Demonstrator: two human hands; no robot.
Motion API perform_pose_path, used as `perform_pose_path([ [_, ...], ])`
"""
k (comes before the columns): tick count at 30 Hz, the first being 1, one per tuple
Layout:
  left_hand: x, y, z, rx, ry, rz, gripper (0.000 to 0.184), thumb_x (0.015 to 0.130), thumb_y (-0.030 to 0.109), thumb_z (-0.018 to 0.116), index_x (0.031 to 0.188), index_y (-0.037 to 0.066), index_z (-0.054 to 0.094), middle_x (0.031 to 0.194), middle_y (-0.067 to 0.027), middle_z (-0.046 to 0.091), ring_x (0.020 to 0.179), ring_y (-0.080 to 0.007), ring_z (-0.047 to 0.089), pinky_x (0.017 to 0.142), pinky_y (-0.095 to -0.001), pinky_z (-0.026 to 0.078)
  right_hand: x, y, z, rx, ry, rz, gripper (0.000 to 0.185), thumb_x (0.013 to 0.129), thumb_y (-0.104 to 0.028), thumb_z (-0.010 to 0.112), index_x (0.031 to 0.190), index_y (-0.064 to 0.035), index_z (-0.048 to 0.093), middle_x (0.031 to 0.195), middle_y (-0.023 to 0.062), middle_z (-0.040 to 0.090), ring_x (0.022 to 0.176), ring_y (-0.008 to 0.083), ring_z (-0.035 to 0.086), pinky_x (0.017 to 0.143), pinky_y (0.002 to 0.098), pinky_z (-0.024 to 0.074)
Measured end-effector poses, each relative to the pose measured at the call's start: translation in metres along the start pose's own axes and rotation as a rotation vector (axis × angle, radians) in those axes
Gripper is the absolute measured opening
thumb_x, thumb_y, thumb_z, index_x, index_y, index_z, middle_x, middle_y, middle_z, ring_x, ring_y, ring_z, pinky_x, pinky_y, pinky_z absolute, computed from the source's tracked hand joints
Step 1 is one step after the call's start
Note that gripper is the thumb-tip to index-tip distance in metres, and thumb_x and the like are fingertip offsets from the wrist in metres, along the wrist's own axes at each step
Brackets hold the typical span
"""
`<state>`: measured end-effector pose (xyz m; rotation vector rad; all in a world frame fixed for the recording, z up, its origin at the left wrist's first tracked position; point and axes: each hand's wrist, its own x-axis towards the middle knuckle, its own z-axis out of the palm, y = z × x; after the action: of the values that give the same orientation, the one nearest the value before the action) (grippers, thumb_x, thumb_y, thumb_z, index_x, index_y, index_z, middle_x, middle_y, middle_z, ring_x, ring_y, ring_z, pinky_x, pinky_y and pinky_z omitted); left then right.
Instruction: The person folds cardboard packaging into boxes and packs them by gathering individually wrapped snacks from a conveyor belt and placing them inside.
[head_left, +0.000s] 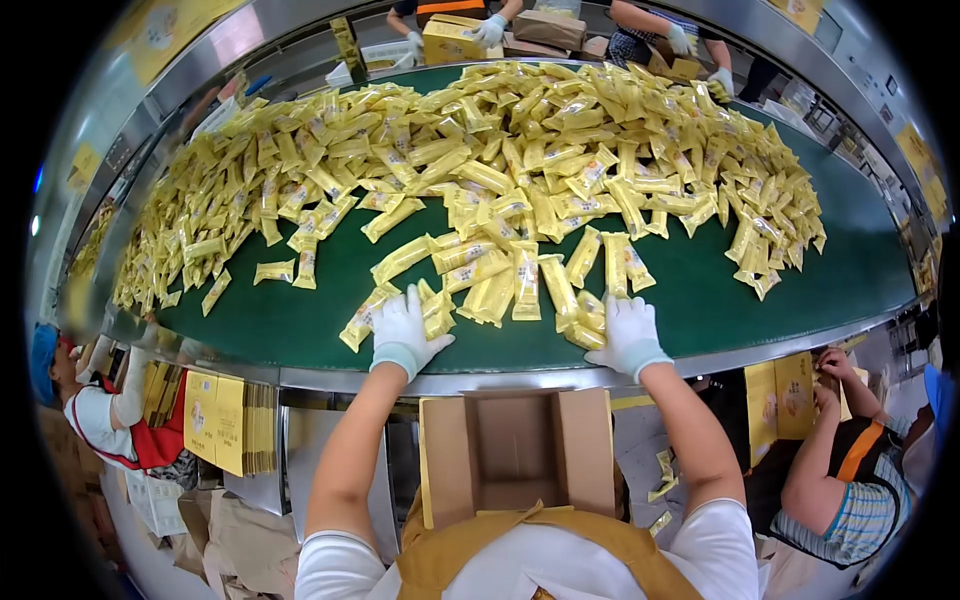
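**Yellow packs by the heap, both hands at the near edge**

Packs [526, 285] in a broad pile across the far half of the green surface [860, 250], with a looser cluster between and around the hands. Light, by the look: slim, glossy film, crimped ends. Likely slippery against one another. Straight-sided, so probably firm inside, perhaps brittle; go easy on squeezing. Best taken across the middle, thumb on one long side, fingers on the other; several abreast in one cupped grasp. Avoid tugging the end seals.

Left hand [405, 333], gloved: fingers spread, thumb wide, against packs; nothing visibly gripped. Right hand [630, 335], gloved: fingers extended, thumb beside packs; likewise nothing visibly gripped.

Surface smooth, with steel edging [330, 381]. Just below, at the body, a box [588, 445] with flaps spread.

Crowded room: co-worker in red apron at left [95, 410], near flat cartons [215, 420]; another at right [850, 480]; more gloved hands along the far side.
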<state>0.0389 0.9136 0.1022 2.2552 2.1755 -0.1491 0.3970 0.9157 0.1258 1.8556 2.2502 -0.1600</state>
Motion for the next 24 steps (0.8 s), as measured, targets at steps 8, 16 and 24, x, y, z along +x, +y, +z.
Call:
perform_pose_path([
  [8,-0.025,-0.015,0.0,-0.311,-0.043,-0.183,0.119,0.061,0.059,0.086,0.146,-0.007,0.036,0.133,-0.0262,0.047,0.121,-0.0383,0.051,0.105,-0.0424,0.043,0.091,0.052,0.012,1.381,0.061,0.221,0.064,0.077,-0.03,0.086,0.125,0.0041,0.059,0.105,0.0107,0.071,0.085,0.0167,0.068,0.077,0.0301,0.0554],
  [16,0.013,-0.083,-0.008,-0.322,-0.148,-0.305,0.111,0.055,0.068,0.082,0.136,-0.001,0.051,0.143,-0.0232,0.044,0.131,-0.0368,0.046,0.114,-0.0443,0.032,0.104,0.019,0.023,0.693,0.116,0.361,0.097,0.059,-0.066,0.083,0.12,0.0059,0.058,0.131,0.0314,0.056,0.124,0.0426,0.055,0.104,0.0466,0.0453],
  [24,-0.017,-0.05,-0.008,-0.127,-0.13,-0.123,0.115,0.061,0.063,0.081,0.146,0.0,0.036,0.124,-0.0189,0.052,0.12,-0.0338,0.051,0.107,-0.0444,0.035,0.022,0.036,0.007,0.203,0.169,-0.167,0.079,0.058,-0.041,0.088,0.115,0.0026,0.055,0.12,0.0236,0.052,0.109,0.0398,0.057,0.094,0.0446,0.0503],
])
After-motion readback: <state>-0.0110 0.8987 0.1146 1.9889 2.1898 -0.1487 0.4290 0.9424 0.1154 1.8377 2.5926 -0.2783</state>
